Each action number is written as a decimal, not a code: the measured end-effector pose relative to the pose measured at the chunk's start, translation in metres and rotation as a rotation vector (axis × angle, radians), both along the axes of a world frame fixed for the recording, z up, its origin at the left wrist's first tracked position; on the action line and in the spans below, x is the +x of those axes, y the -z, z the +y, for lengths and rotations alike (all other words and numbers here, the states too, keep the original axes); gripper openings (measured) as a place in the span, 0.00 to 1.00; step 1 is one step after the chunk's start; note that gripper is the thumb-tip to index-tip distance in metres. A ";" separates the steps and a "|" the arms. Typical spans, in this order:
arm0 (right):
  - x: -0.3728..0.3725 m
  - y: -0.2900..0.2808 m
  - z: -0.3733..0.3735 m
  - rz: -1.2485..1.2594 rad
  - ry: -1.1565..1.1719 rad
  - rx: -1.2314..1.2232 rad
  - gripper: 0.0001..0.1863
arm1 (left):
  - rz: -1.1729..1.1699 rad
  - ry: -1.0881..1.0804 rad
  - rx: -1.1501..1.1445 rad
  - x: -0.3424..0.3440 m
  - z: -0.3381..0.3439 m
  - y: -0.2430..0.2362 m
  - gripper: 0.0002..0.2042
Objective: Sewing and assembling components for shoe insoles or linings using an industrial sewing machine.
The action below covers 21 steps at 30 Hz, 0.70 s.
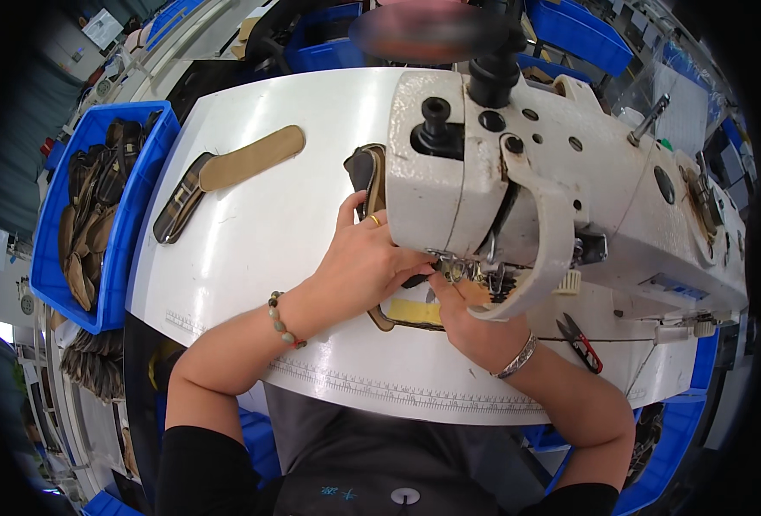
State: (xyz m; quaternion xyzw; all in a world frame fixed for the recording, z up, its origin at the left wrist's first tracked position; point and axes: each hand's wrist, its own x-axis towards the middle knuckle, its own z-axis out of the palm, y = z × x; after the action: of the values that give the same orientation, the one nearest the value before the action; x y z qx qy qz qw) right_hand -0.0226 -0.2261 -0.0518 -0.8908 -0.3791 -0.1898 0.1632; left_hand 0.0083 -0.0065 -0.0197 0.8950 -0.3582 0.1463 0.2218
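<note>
Here, we see 2 hands close together at the near side of the sewing machine (436, 193), by its needle area. The left hand (359, 262) is the nearer to the dark strap piece (363, 172): its fingers curl over the piece just left of the machine's head, the others reaching in toward the needle. The right hand (471, 322) lies at the machine's near side, fingers bent, tips almost at the left's; the machine partly hides them, so we cannot tell what either hand pinches. The piece's visible long axis runs away from us alongside the machine's head, its far end rounded, dark material backed with tan. Nearer us than the needle, a tan-edged curve (382, 322) shows beside a flat yellow patch (410, 311); we cannot tell whether that curve belongs to the same piece.

Right of the needle, under the machine's arm, lie snips (581, 344) with dark blades and a red handle. Well left of the machine, on the glossy white table (268, 232), we see another strap (251, 159), its smooth tan part round-ended, its dark part banded. Farther left of the machine, a blue plastic bin (135, 232) holds heaped dark and tan pieces (96, 206). Beyond the machine stand more blue bins (582, 34).
</note>
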 end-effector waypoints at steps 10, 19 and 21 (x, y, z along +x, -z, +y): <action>0.000 0.001 -0.001 -0.074 0.023 -0.034 0.17 | 0.049 -0.004 0.023 -0.003 0.000 -0.006 0.07; 0.000 0.009 -0.001 0.099 0.048 0.158 0.04 | 0.133 0.110 0.187 -0.007 0.007 -0.024 0.21; 0.000 0.009 -0.001 0.076 0.043 0.114 0.04 | 0.098 0.118 0.199 -0.005 0.007 -0.016 0.20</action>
State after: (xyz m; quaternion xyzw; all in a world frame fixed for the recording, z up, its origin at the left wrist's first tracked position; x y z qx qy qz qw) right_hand -0.0224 -0.2271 -0.0606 -0.8946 -0.3419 -0.1806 0.2240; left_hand 0.0038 0.0008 -0.0038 0.8961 -0.4117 0.0530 0.1572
